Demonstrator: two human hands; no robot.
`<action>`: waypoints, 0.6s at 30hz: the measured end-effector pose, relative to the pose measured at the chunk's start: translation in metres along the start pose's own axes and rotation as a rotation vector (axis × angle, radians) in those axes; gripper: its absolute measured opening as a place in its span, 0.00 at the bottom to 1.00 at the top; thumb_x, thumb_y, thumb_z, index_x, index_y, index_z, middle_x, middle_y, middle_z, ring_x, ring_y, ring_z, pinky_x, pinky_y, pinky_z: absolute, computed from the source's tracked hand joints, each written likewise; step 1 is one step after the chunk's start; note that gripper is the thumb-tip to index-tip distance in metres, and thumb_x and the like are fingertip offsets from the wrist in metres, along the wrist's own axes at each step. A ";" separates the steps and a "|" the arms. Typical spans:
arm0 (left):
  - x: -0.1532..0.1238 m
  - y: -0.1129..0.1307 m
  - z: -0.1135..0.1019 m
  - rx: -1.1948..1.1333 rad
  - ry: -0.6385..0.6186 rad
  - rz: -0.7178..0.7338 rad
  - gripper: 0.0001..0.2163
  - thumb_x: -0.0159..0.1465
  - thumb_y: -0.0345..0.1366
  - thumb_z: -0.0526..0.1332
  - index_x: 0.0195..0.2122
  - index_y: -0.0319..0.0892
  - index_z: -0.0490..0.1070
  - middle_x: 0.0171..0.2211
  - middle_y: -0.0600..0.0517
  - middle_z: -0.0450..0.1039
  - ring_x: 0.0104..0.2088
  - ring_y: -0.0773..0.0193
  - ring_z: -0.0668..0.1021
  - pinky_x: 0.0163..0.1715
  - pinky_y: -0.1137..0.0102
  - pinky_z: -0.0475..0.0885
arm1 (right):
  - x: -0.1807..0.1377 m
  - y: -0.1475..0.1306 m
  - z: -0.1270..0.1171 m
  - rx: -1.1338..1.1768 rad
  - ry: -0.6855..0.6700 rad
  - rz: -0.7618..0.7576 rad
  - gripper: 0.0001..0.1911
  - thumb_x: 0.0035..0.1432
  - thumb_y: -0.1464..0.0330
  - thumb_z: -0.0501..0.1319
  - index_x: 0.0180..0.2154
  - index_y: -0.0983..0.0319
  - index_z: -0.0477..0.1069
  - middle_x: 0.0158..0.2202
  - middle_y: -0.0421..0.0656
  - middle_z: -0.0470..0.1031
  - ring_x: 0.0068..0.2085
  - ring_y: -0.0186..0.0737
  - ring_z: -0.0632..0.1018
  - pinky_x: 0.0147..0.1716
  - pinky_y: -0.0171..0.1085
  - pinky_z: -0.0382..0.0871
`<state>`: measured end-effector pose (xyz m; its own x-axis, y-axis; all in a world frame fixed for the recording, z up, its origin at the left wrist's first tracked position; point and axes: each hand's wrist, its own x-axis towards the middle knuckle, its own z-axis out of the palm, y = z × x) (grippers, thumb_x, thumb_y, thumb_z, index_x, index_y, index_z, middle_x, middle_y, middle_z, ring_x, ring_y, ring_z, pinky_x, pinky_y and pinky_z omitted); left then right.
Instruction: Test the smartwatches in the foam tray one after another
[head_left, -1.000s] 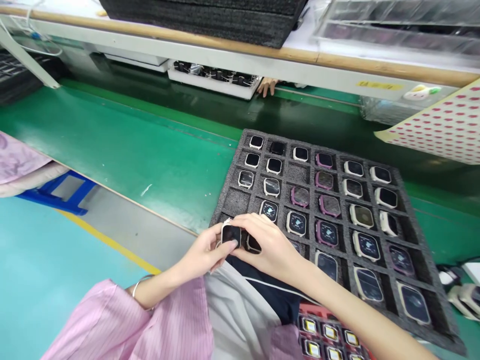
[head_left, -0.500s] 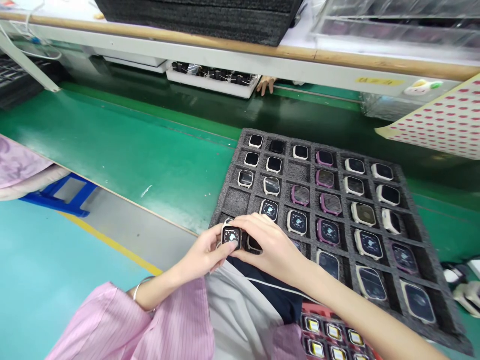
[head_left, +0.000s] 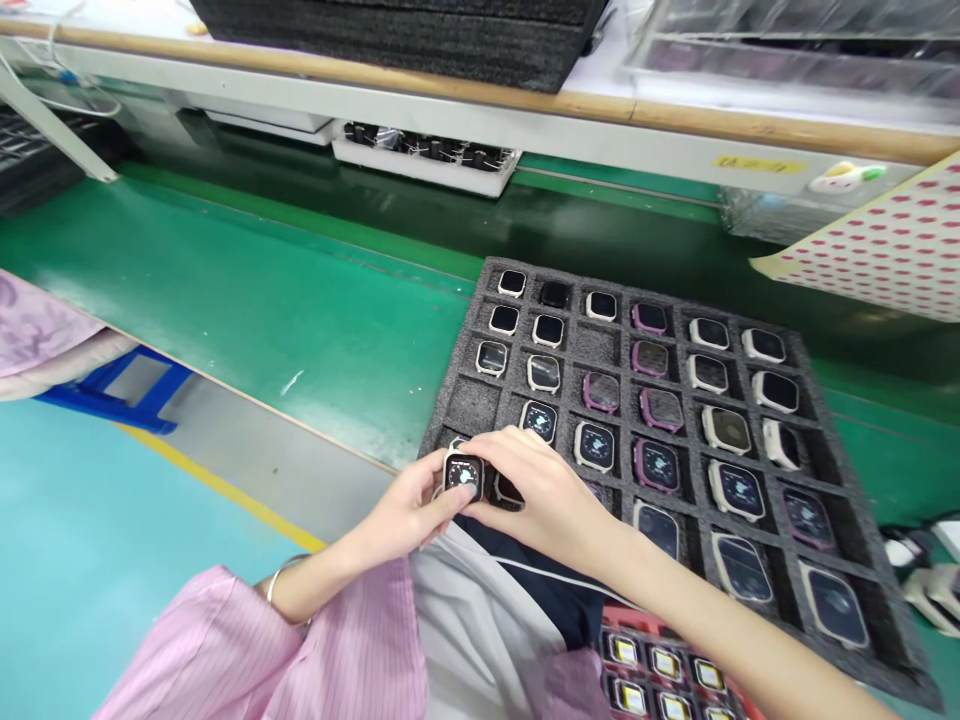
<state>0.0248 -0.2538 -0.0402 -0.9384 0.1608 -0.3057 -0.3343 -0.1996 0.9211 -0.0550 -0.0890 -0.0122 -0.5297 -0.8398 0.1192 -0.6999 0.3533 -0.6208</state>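
A small square smartwatch body (head_left: 463, 472) with a lit screen is pinched between my left hand (head_left: 409, 510) and my right hand (head_left: 544, 495). I hold it over the near-left corner of a dark grey foam tray (head_left: 825, 420). Both hands are closed on it, the left thumb lying on its lower edge. The tray's pockets hold several watch bodies, some white-cased, some pink-cased, some with lit screens. One more watch body (head_left: 508, 490) sits in a pocket right under my right fingers.
The foam tray lies on a green conveyor belt (head_left: 285, 300). A red tray (head_left: 660, 665) of small yellow-framed parts sits near my lap. A white bin (head_left: 424, 155) stands under the far bench. A dotted sheet (head_left: 877, 250) lies at right, and white devices (head_left: 926, 580) rest at the right edge.
The held watch's screen went from dark to lit one second ago. A hand seen under the far bench by the white bin is gone now. My hands have barely moved.
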 end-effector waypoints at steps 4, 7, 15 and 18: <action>-0.001 0.000 0.000 0.003 -0.007 0.002 0.15 0.61 0.45 0.61 0.38 0.38 0.63 0.17 0.63 0.56 0.12 0.78 0.58 0.11 0.79 0.54 | 0.001 -0.001 -0.001 -0.007 0.005 -0.006 0.16 0.57 0.64 0.64 0.46 0.62 0.68 0.43 0.46 0.75 0.43 0.46 0.73 0.42 0.45 0.67; -0.001 0.000 0.000 -0.003 -0.005 0.003 0.15 0.61 0.46 0.61 0.38 0.38 0.63 0.17 0.63 0.56 0.12 0.78 0.58 0.12 0.79 0.54 | 0.001 -0.002 -0.003 -0.017 0.003 -0.010 0.16 0.57 0.64 0.64 0.46 0.62 0.68 0.42 0.47 0.75 0.43 0.46 0.74 0.42 0.46 0.67; 0.000 0.000 0.000 0.006 -0.001 0.015 0.14 0.61 0.45 0.60 0.39 0.38 0.64 0.18 0.62 0.55 0.13 0.77 0.57 0.14 0.77 0.54 | 0.004 -0.005 -0.004 -0.029 -0.015 -0.015 0.14 0.57 0.65 0.63 0.45 0.62 0.68 0.41 0.47 0.75 0.42 0.47 0.73 0.43 0.46 0.67; 0.001 -0.002 0.001 0.033 0.022 0.033 0.12 0.62 0.43 0.60 0.38 0.39 0.66 0.21 0.59 0.60 0.18 0.74 0.62 0.18 0.77 0.58 | 0.004 -0.007 -0.005 -0.010 -0.024 -0.005 0.13 0.58 0.66 0.62 0.44 0.62 0.68 0.41 0.47 0.75 0.43 0.47 0.73 0.43 0.47 0.67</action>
<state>0.0248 -0.2523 -0.0424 -0.9508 0.1328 -0.2800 -0.3004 -0.1726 0.9381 -0.0547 -0.0924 -0.0035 -0.5145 -0.8511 0.1040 -0.7076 0.3529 -0.6122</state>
